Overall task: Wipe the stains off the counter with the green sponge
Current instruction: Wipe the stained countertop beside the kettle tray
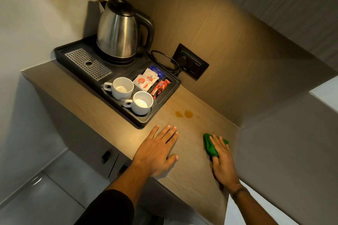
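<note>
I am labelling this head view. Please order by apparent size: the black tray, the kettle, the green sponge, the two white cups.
1. black tray
2. kettle
3. two white cups: they look alike, so no ranking between them
4. green sponge: partly hidden under the right hand, so unsure

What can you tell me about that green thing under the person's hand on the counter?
The green sponge is bright green and looks soft and crumpled, more like a folded cloth than a stiff block. It lies flat on the wooden counter near the right side wall. The right hand presses on it, palm down, with fingers spread over most of it, so only its far and left edges show. It sits apart from the two brownish stains, which lie farther back beside the black tray.
</note>
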A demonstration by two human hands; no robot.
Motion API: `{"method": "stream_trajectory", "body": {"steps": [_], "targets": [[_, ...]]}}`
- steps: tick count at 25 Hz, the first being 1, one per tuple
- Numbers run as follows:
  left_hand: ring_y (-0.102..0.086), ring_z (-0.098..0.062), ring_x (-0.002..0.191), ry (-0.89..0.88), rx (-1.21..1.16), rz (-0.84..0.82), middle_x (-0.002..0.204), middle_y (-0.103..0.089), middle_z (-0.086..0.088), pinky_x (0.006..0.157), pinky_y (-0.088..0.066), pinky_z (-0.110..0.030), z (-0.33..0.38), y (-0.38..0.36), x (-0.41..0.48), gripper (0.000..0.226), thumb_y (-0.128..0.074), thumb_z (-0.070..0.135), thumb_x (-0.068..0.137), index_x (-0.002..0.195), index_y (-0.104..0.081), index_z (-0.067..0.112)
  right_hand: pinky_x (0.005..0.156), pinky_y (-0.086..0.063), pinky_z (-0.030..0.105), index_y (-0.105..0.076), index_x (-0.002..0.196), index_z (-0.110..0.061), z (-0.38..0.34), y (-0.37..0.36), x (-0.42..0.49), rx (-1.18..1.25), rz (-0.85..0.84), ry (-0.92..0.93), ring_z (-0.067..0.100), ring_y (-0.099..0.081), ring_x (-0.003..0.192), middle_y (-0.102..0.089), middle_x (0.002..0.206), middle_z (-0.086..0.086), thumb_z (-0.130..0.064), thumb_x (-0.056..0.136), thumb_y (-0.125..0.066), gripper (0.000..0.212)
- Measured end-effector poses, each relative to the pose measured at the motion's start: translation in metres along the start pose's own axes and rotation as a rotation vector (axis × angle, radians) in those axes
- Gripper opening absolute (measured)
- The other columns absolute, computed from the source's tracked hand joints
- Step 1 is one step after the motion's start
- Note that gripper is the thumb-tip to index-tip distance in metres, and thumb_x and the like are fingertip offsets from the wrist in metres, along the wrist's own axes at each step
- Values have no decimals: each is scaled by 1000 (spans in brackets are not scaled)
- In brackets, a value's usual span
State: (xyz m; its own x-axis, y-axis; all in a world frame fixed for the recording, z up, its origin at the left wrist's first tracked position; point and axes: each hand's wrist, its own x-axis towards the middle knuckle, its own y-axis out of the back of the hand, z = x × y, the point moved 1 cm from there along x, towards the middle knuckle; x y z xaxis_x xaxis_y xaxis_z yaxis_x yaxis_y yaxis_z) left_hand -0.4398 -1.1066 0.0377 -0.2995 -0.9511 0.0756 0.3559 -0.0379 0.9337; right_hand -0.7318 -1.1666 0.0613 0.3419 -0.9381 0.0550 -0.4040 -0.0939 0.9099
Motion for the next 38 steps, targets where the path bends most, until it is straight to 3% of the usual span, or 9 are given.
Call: {"method": "stream_trajectory", "body": {"steps": [4,10,15,20,22,26,29,32,38], "targets": [[12,-18,159,9,-3,-9,175,4,0,129,7,-50,3,1,-1,78,-24,65,103,164,-4,21,125,-7,53,-38,151,-10,-34,4,102,43,97,-287,31,-18,154,-35,161,11,10,88,-46,67],[9,-19,159,14,-5,-5,176,1,-2,129,-1,-53,3,1,-2,78,-25,63,103,164,-6,19,126,-2,45,-32,154,-35,-18,-9,32,18,-101,127,16,-11,156,-27,165,-6,-6,87,-41,74],[9,-19,159,16,-17,-2,176,1,-2,129,-2,-54,5,1,-2,77,-28,63,103,164,-7,20,125,-7,56,-41,150,-11,-47,-3,119,62,10,-124,35,-17,153,-33,161,10,13,88,-46,67],[7,-19,159,25,-19,11,176,-1,-3,129,-4,-55,2,-1,0,78,-27,63,102,164,-8,19,126,-2,46,-31,155,-32,-48,-28,81,0,-145,212,19,-9,156,-27,166,-3,-4,87,-43,74],[7,-19,159,22,-18,10,175,0,-2,129,-4,-55,2,-2,0,78,-28,63,103,163,-8,19,126,-4,47,-33,154,-34,-23,-13,68,10,-103,203,20,-13,156,-28,165,-5,-6,84,-42,76],[7,-19,159,26,-23,8,176,-2,-2,129,-4,-55,3,-2,0,77,-29,63,103,163,-9,20,125,-6,56,-39,151,-14,-62,-15,151,33,-50,6,34,-16,154,-32,162,10,13,87,-46,70],[5,-19,159,23,-38,14,175,-5,-3,129,-5,-55,2,-2,-1,77,-30,63,103,163,-12,19,126,0,49,-35,154,-19,-86,-34,146,40,-163,183,27,-11,156,-29,165,5,4,91,-46,68],[5,-20,159,26,-22,19,175,-4,-4,129,-5,-55,1,-1,0,77,-29,63,103,163,-10,18,125,-1,47,-30,155,-31,-41,-24,85,-11,-240,349,17,-9,156,-29,165,-6,-7,87,-40,73],[3,-19,159,20,-19,18,176,-6,-3,129,-6,-54,2,0,-1,76,-30,62,103,163,-13,18,125,-5,57,-38,151,-16,-81,-19,168,35,-139,99,33,-16,154,-32,162,9,14,88,-47,71]]}}
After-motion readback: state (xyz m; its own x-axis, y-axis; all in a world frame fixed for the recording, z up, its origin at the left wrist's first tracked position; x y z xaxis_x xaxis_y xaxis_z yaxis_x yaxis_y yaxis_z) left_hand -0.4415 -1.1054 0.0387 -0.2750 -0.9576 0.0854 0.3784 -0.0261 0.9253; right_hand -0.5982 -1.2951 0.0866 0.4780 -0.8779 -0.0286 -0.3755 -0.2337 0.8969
